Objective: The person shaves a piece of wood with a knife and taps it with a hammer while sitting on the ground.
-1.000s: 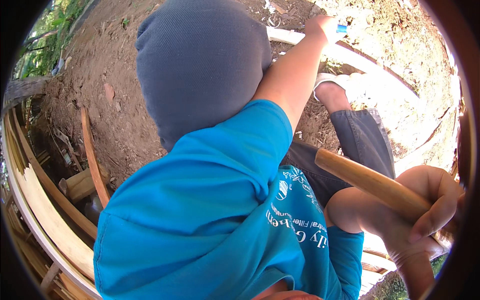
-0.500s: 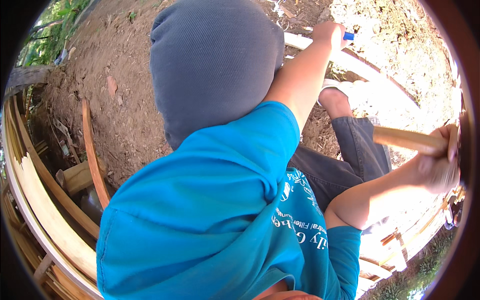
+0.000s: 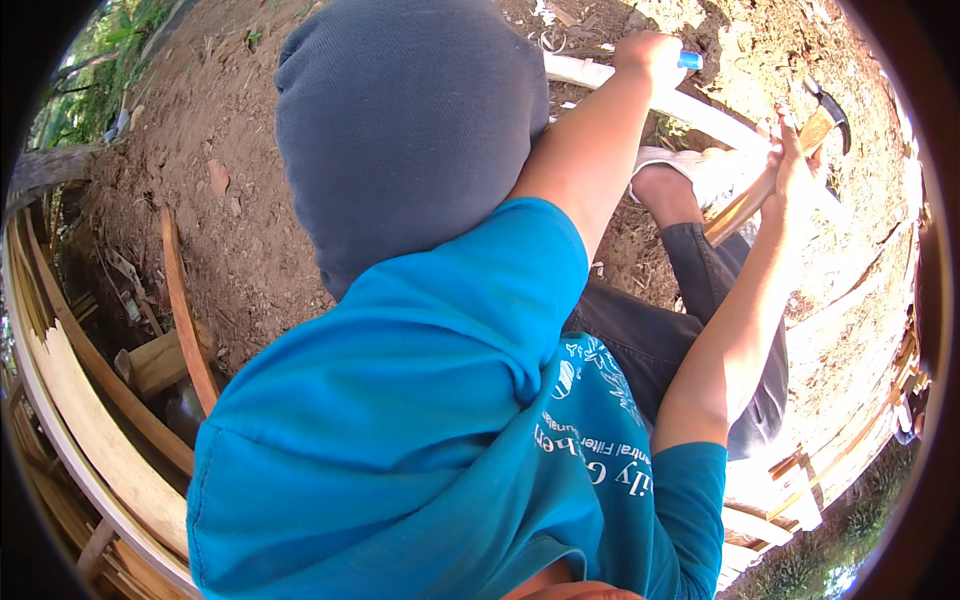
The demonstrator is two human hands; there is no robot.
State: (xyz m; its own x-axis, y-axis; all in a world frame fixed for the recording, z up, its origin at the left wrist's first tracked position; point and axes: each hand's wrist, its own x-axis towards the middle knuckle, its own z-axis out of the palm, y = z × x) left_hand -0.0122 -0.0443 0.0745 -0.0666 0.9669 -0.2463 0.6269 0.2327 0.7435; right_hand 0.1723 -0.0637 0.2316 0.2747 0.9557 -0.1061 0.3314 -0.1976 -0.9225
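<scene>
Both grip closed, the right hand (image 3: 791, 168) round a hammer (image 3: 742, 210), at four o'clock from the left hand (image 3: 648, 56) round a blue handle (image 3: 690, 61).

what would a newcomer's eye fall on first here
Probably the bright blue shirt, filling the lower middle, and the large grey knee above it. At upper right, the right hand holds a hammer; farther left, the left hand grips a blue thing.

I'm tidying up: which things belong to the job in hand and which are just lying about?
Job in hand:
hammer, in the right hand
blue-ended object, in the left hand
pale curved strip, by the left hand

Apparently lying about:
reddish-brown stick
wooden block
split pale wood
</scene>
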